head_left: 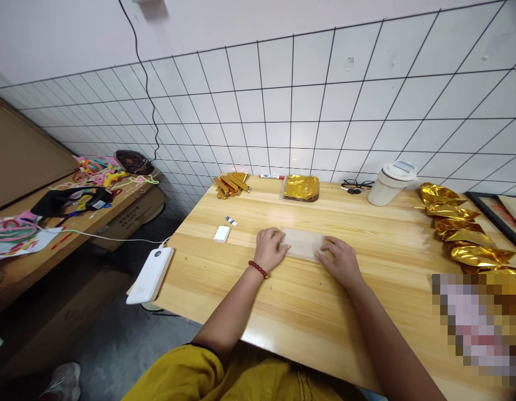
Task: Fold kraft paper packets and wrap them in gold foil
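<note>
A pale, thin, slightly see-through rectangular sheet (301, 244) lies flat on the wooden table in front of me. My left hand (270, 248) grips its left end, thumb and curled fingers at the edge. A dark red bead bracelet (258, 269) circles that wrist. At the sheet's right end, my right hand (339, 260) holds the edge in the same way. Beyond the sheet, by the wall, rests a stack of gold foil sheets (301, 187). To its left is a pile of folded gold foil strips (232, 185).
A white charger (221, 234) and a small blue-and-white item (231, 221) lie left of my hands. A white power bank (150, 275) sits at the table's left edge. Along the back are a marker (271, 176), glasses (358, 184) and a lidded cup (391, 182). Twisted gold foil (462, 228) lies right.
</note>
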`<act>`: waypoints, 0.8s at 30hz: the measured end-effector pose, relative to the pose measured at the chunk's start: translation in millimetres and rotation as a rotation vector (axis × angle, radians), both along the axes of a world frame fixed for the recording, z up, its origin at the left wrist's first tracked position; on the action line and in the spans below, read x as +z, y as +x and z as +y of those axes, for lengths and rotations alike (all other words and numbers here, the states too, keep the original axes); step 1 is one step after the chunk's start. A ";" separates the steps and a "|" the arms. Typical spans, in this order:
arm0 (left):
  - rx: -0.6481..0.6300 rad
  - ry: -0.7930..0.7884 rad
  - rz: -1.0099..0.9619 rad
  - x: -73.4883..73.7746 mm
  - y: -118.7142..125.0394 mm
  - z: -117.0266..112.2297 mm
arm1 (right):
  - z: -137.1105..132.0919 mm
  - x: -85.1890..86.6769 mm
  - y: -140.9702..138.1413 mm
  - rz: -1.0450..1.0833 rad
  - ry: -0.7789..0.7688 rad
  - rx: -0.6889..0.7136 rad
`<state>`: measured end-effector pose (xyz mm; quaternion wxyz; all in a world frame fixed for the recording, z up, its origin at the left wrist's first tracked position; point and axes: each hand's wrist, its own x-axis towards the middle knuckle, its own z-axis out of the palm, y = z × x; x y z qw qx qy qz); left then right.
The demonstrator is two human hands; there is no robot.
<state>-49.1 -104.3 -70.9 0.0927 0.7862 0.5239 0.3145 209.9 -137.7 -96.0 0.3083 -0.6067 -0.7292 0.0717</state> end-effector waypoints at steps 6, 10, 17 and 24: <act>0.046 -0.125 0.115 -3.2 -1.0 2.6 | 4.1 -7.0 0.9 -0.146 -0.047 -0.125; 0.004 -0.141 -0.017 -2.9 -1.6 5.0 | 4.6 -11.2 1.4 -0.158 -0.018 -0.109; -0.100 -0.248 -0.398 -6.1 1.7 4.6 | 3.3 -11.6 1.2 -0.084 0.016 -0.088; -0.144 -0.537 -0.886 -10.0 6.1 5.3 | 3.8 -2.9 3.9 0.067 0.002 -0.030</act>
